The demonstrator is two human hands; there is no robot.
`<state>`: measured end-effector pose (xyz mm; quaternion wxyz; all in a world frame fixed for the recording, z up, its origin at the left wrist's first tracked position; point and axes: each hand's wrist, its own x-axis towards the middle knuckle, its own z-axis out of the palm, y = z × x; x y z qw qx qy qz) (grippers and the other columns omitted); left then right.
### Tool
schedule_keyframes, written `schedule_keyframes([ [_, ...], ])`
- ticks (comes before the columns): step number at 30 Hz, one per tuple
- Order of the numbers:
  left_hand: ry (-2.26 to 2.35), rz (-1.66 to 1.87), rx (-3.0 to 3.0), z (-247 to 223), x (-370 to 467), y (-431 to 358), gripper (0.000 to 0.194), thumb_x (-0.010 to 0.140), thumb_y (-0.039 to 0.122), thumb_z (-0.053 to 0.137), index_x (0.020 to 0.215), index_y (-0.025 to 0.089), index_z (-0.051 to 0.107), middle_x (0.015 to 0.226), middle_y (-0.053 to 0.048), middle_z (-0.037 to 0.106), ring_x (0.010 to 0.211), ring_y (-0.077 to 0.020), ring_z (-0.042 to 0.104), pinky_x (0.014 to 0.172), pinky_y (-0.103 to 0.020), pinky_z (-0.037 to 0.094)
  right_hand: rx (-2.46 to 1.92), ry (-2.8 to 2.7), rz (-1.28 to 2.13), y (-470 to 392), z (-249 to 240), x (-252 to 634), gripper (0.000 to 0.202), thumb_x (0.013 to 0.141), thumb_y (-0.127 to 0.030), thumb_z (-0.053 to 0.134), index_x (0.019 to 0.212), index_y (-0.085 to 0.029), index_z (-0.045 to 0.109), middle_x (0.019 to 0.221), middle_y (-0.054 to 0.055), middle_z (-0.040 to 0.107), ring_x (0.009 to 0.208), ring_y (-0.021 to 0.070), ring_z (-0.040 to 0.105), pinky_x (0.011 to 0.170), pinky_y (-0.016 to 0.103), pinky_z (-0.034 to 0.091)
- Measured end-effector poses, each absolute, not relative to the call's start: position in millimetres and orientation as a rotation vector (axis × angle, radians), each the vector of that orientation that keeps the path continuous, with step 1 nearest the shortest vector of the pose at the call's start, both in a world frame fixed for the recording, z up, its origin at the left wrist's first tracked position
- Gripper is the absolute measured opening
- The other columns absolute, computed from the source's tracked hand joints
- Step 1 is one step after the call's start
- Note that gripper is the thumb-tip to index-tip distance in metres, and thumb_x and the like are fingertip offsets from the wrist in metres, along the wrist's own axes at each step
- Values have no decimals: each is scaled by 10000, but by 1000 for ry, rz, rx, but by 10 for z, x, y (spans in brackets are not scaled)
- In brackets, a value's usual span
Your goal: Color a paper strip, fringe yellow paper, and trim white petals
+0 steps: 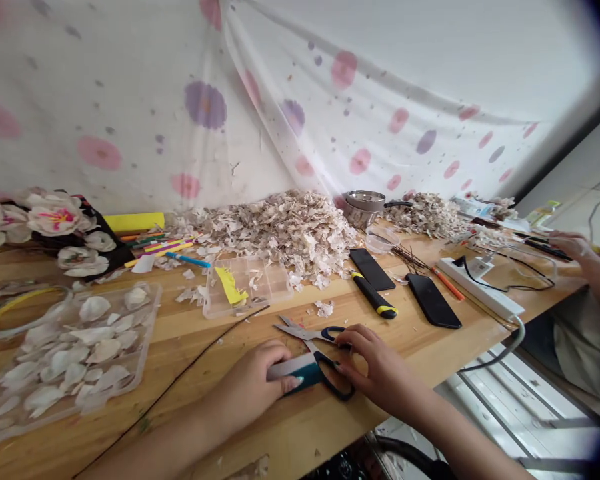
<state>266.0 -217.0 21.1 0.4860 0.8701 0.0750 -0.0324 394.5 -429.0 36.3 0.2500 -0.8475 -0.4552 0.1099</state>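
On the table near its front edge, my left hand (263, 373) is closed, thumb and fingers gripping a small flat blue and white block (307, 372); its exact kind I cannot make out. My right hand (373, 360) has its fingers on the dark handles of a pair of scissors (307, 337). The scissor blades are spread and point left, above the block's far side. One handle loop overlaps the block's right end. A thin dark wire (175, 387) runs diagonally across the wood left of my left hand.
White petals fill a clear tray (153, 320) at left. Behind are a compartment box (275, 283) and a heap of shavings (290, 230). A cutter knife (373, 293), two phones (433, 300) and a power strip (480, 287) lie right. Another person's hand (593, 260) is at far right.
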Motion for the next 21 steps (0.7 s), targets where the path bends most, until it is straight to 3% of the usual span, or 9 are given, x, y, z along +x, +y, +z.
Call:
schedule_keyframes([
  [3, 236, -120, 1818, 175, 2693, -2117, 253, 783, 418, 609, 792, 171, 558, 739, 19, 568, 704, -166, 576, 628, -257, 386, -2294, -1251, 333, -4323, 409, 3976, 303, 832, -248, 596, 1133, -219, 581, 1163, 102, 563, 1047, 240, 567, 918, 397, 474],
  [7, 252, -140, 1516, 164, 2714, -2108, 420, 701, 516, 679, 888, 159, 560, 813, 0, 618, 633, -158, 629, 577, -244, 422, -2191, -1212, 292, -4212, 490, 3911, 286, 859, -321, 587, 1118, -202, 595, 1151, 108, 589, 1074, 238, 551, 943, 386, 445],
  [11, 220, -150, 1474, 190, 2703, -2141, 463, 678, 530, 715, 919, 153, 598, 819, -12, 646, 635, -163, 649, 572, -240, 445, -1998, -1122, 544, -3968, 486, 3839, 252, 858, -349, 592, 1033, -174, 640, 893, 55, 659, 799, 168, 595, 729, 278, 482],
  [16, 200, -98, 1524, 208, 2692, -2130, 447, 737, 555, 658, 932, 155, 613, 753, -15, 664, 650, -173, 651, 570, -237, 435, -1988, -1011, 517, -3784, 476, 3881, 256, 884, -335, 525, 735, -154, 629, 629, 2, 594, 579, 115, 509, 541, 222, 383],
  [21, 192, -90, 1595, 181, 2693, -2097, 411, 771, 538, 620, 893, 145, 635, 744, -24, 670, 667, -170, 630, 615, -261, 443, -1999, -1108, 533, -3777, 623, 4015, 225, 819, -355, 620, 921, -161, 667, 742, 24, 647, 662, 141, 565, 589, 232, 421],
])
